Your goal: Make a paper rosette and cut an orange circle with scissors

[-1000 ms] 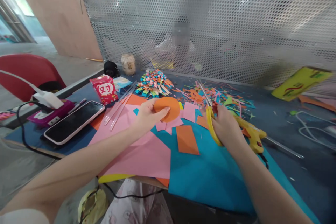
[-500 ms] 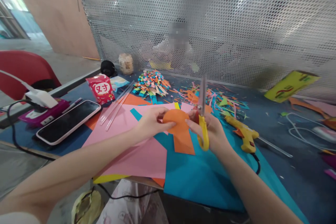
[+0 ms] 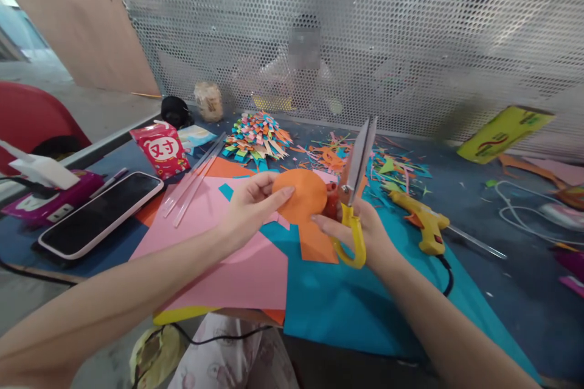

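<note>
The left hand [image 3: 249,206] pinches an orange disc [image 3: 303,194] by its left edge, thumb in front and fingers behind, and holds it upright above the surface [image 3: 502,273]. The right hand [image 3: 369,237] is clenched through the yellow loops of the scissors [image 3: 354,188]. Their 2 blades rise just right of the disc, slightly parted. Whether they bite the paper I cannot tell.

The disc's outline already looks round and clean on the visible side, so the shaping seems mostly done. I judge that at most a trim along its right edge is left. No slit or fold shows in it.

Directly below the disc lies an orange rectangle [image 3: 317,243] on a blue sheet [image 3: 365,304], with a pink sheet [image 3: 237,267] below and left of the disc. Behind the disc sit a heap of folded strips [image 3: 258,137] and loose scraps [image 3: 337,158], which suggests much cutting is finished. A yellow glue gun [image 3: 422,222] lies to the right of the disc, untouched. A phone [image 3: 98,213] and a red packet [image 3: 160,149] lie well to its left.
</note>
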Demonstrator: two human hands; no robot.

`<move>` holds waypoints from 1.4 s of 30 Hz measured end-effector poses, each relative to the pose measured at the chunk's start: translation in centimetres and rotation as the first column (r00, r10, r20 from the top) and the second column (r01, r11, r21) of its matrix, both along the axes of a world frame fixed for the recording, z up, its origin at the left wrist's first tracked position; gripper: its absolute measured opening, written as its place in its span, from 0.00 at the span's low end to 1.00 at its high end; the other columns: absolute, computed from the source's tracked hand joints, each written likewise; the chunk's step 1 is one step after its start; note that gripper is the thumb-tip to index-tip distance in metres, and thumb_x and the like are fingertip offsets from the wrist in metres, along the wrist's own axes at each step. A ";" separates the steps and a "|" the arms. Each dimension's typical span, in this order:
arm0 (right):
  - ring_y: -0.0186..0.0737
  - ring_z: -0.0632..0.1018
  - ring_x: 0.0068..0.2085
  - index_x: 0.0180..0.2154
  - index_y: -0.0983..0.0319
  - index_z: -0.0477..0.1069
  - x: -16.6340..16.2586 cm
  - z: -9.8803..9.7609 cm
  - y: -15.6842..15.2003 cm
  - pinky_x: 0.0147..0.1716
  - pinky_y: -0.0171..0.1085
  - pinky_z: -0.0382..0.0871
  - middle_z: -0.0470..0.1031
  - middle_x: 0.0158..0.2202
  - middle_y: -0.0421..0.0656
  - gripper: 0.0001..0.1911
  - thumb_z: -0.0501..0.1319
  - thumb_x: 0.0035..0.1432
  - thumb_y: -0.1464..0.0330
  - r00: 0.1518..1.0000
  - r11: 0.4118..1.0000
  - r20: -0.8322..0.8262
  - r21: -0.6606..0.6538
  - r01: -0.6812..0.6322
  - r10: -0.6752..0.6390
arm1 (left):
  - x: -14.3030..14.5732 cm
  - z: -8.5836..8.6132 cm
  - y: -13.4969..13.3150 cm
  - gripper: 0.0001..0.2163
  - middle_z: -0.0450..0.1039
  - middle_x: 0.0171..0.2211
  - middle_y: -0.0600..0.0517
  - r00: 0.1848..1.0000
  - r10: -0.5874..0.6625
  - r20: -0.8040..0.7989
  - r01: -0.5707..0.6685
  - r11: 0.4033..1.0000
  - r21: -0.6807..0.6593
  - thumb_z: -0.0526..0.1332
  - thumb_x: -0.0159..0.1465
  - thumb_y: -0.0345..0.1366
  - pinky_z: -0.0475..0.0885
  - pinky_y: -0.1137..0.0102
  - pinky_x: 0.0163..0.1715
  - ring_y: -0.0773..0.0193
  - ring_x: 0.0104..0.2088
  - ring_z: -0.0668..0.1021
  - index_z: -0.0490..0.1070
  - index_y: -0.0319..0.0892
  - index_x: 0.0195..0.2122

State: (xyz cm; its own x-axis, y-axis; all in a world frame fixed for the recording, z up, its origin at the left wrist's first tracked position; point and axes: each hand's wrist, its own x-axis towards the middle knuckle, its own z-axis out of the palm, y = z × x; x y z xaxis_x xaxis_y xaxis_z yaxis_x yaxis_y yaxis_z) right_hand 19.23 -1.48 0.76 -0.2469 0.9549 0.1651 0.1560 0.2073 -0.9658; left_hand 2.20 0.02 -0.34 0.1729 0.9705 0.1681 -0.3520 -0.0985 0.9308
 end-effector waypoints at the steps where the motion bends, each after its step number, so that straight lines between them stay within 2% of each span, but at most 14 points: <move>1: 0.31 0.65 0.24 0.27 0.59 0.64 0.1 0.0 0.0 0.24 0.33 0.63 0.63 0.22 0.35 0.17 0.69 0.41 0.60 1.000 1.000 0.012 -0.002 0.009 -0.009 | -0.1 0.1 -0.1 0.12 0.76 0.26 0.54 0.999 0.038 -0.005 -0.038 0.999 0.028 0.70 0.49 0.40 0.73 0.77 0.26 0.71 0.25 0.76 0.71 0.39 0.29; 5: 0.34 0.69 0.28 0.30 0.59 0.66 0.4 -0.2 -0.1 0.29 0.34 0.66 0.67 0.27 0.38 0.16 0.68 0.43 0.59 1.000 0.999 -0.015 0.027 0.027 -0.026 | -0.5 0.7 -0.6 0.10 0.76 0.28 0.54 0.981 0.158 -0.116 -0.141 0.979 0.145 0.68 0.50 0.36 0.73 0.76 0.25 0.69 0.26 0.77 0.70 0.40 0.31; 8: 0.36 0.70 0.31 0.33 0.58 0.68 0.9 -0.6 -0.1 0.32 0.35 0.67 0.68 0.29 0.39 0.14 0.66 0.47 0.58 1.000 0.998 -0.009 0.055 0.008 -0.007 | -0.6 1.3 -1.1 0.08 0.76 0.29 0.54 0.961 0.239 -0.143 -0.202 0.952 0.232 0.67 0.51 0.34 0.73 0.75 0.27 0.68 0.28 0.78 0.70 0.41 0.30; 15: 0.34 0.67 0.26 0.27 0.59 0.65 1.4 0.0 -0.7 0.26 0.33 0.64 0.65 0.26 0.38 0.13 0.66 0.47 0.60 0.983 0.997 0.181 0.066 -0.029 0.016 | -0.9 1.9 -1.5 0.07 0.73 0.25 0.56 0.924 0.364 -0.118 -0.300 0.880 0.367 0.66 0.51 0.31 0.71 0.76 0.24 0.71 0.25 0.75 0.68 0.42 0.27; 22: 0.33 0.63 0.24 0.26 0.59 0.60 1.5 -0.3 -0.6 0.22 0.33 0.59 0.61 0.24 0.36 0.14 0.63 0.50 0.60 0.969 0.993 0.234 0.067 -0.100 0.082 | -1.2 1.7 -1.7 0.09 0.74 0.28 0.54 0.884 0.450 -0.128 -0.379 0.850 0.366 0.68 0.51 0.36 0.73 0.72 0.29 0.66 0.30 0.76 0.68 0.43 0.30; 29: 0.31 0.62 0.24 0.26 0.60 0.61 1.4 -0.3 -0.8 0.23 0.32 0.56 0.59 0.24 0.35 0.13 0.62 0.51 0.61 0.962 0.993 0.252 0.042 -0.115 0.101 | -1.3 1.6 -1.8 0.10 0.73 0.27 0.55 0.899 0.418 -0.131 -0.344 0.860 0.378 0.69 0.51 0.35 0.72 0.74 0.26 0.68 0.28 0.76 0.68 0.43 0.31; 36: 0.31 0.60 0.24 0.23 0.60 0.59 1.1 0.3 -1.0 0.22 0.31 0.54 0.57 0.22 0.34 0.16 0.63 0.50 0.59 0.962 0.996 0.266 0.045 -0.073 0.059 | -1.2 1.7 -1.6 0.09 0.74 0.28 0.54 0.927 0.356 -0.117 -0.300 0.893 0.336 0.68 0.51 0.35 0.74 0.71 0.29 0.66 0.29 0.77 0.68 0.43 0.31; 42: 0.30 0.57 0.22 0.22 0.60 0.57 1.1 0.4 -0.7 0.20 0.32 0.52 0.55 0.21 0.34 0.19 0.63 0.49 0.57 0.951 0.996 0.302 0.038 -0.078 0.063 | -1.3 1.6 -1.6 0.11 0.74 0.28 0.54 0.914 0.380 -0.142 -0.322 0.893 0.314 0.69 0.50 0.37 0.74 0.71 0.28 0.64 0.29 0.77 0.68 0.43 0.31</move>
State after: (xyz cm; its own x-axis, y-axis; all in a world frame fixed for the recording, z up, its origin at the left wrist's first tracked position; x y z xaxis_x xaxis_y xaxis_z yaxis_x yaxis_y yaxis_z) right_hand 20.32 -2.18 1.19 -0.3586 0.9259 0.1189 0.4208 0.2740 -0.8648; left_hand 0.92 -1.60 1.28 -0.1131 0.8920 0.4377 -0.0607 -0.4459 0.8930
